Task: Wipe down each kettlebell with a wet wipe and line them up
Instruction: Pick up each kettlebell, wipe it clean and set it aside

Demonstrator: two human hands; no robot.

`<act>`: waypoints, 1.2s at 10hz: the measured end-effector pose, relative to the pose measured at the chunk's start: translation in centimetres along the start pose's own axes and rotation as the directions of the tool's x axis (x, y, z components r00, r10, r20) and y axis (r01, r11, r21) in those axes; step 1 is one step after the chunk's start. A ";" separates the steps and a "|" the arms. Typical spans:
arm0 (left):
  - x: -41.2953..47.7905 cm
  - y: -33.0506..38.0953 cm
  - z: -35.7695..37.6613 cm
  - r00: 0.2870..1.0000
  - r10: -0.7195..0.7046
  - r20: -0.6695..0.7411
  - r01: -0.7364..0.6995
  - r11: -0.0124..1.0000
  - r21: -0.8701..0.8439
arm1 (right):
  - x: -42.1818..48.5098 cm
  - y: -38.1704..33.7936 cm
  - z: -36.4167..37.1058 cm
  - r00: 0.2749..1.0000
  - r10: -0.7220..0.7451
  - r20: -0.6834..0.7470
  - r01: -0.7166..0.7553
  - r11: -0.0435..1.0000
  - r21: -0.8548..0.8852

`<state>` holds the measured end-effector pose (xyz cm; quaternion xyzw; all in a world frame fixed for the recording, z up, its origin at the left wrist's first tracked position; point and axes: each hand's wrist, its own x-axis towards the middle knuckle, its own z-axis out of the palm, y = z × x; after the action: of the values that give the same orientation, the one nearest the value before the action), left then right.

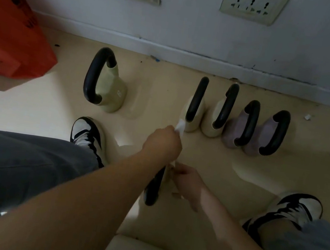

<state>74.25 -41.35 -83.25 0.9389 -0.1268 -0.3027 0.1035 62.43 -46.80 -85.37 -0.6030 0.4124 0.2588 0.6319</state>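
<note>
Left hand [163, 144] clenches a wet wipe [180, 126]. Right hand [188, 184] meets the near kettlebell [152, 189], perhaps gripping it; I cannot tell. A row of four kettlebells [210, 127] stands at one o'clock, a bigger kettlebell [112, 89] at eleven.

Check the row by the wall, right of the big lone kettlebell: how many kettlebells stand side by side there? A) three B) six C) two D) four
D: the left cream kettlebell, right cream kettlebell, left purple kettlebell and right purple kettlebell stand side by side, apart from the larger yellow-green kettlebell.
</note>
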 end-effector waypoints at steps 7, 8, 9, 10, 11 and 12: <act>-8.7 -2.0 2.3 0.981 -0.120 -0.154 0.037 0.889 -0.457 | 1.0 1.4 1.0 0.997 -0.048 0.060 0.053 0.995 -0.085; -3.7 -0.4 -1.6 0.978 -0.183 0.101 0.209 0.830 -0.517 | -1.0 0.5 0.8 0.994 -0.052 0.094 0.060 0.995 -0.080; -3.2 -0.9 -2.8 0.976 -0.140 0.168 0.193 0.911 -0.363 | -1.3 0.3 0.8 0.989 -0.082 0.126 0.113 0.959 -0.258; -6.2 -2.2 -1.0 0.994 -0.097 0.047 0.100 0.992 -0.072 | -0.9 0.2 1.1 0.996 -0.016 0.093 0.030 0.988 -0.152; -7.9 -3.2 -0.1 0.981 0.038 -0.189 -0.021 0.995 0.094 | 2.5 2.7 0.9 0.997 0.022 0.067 -0.016 0.996 -0.086; -7.5 -3.7 -0.6 0.856 0.357 -0.374 -0.236 0.914 0.331 | 2.1 2.7 1.1 0.999 0.023 0.026 -0.023 0.999 0.028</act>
<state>69.34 -35.57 -79.72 0.9560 -0.2859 -0.0496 0.0437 61.55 -45.71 -88.65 -0.5857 0.4148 0.2679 0.6427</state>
